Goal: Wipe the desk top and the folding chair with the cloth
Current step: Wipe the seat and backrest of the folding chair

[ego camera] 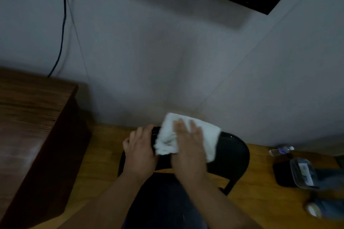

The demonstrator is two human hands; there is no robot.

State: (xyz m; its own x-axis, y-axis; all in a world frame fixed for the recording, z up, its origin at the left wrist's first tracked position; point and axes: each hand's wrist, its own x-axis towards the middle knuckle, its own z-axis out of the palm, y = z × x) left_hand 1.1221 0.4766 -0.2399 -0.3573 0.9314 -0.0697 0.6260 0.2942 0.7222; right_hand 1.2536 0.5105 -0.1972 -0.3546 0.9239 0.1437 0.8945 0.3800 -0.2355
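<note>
Low in the centre of the frame, the white cloth (pixel 188 135) drapes over the top of the black folding chair (pixel 232 154) back. The right hand (pixel 188 147) lies flat on it, fingers spread, pressing. The left hand (pixel 139 150) grips the backrest's left edge, just beside the cloth. The wooden desk top (pixel 28 117) sits at left.

Only one view is given, taken from a camera worn on the head and aimed forward and steeply down. Both forearms are seen entering from the bottom edge, so the right hand (pixel 188 145) and the left hand (pixel 139 151) are caught close, just below the middle of the frame. Beyond the hands the wall (pixel 167 52) is faced; a desk (pixel 28 117) is caught to the left of the left hand, and floor (pixel 260 201) to the right of the right hand. Edges are bent by the wide lens, and the picture is blurred.
</note>
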